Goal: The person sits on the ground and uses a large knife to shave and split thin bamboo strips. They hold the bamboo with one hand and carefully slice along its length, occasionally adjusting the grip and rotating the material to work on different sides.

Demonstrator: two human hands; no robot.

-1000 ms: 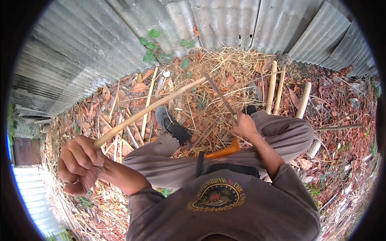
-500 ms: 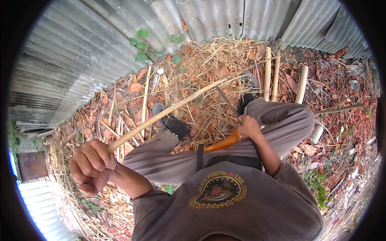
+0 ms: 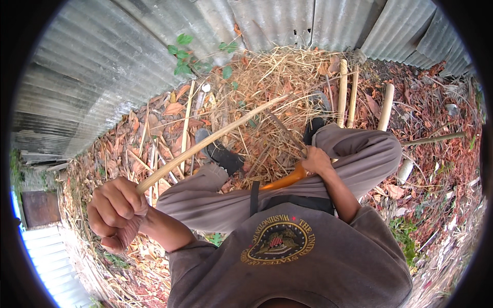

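Over the lap of the seated person whose head camera I follow from afar, I see a pale wooden stick (image 3: 215, 135) slanting from lower left to upper right. I have the left hand (image 3: 118, 211) at its near end, fingers curled tightly around the wood. The stick's far end reaches over the pile of straw (image 3: 287, 66) beyond the legs. I make out the right hand (image 3: 317, 160) closed around the base of a dark, narrow blade (image 3: 285, 129); the fist hides the grip from me. The blade's tip lies just below the stick's far stretch, and I cannot tell whether the two touch. Near the right hand I find a curved orange piece (image 3: 285, 179) resting against the trousers (image 3: 359, 154); whether the hand meets it, I cannot say. Past the right knee I spot three pale poles (image 3: 342, 95) among brown leaves, and ahead I face a grey corrugated metal wall (image 3: 277, 25). I note a dark shoe (image 3: 225, 157) under the middle of the stick.
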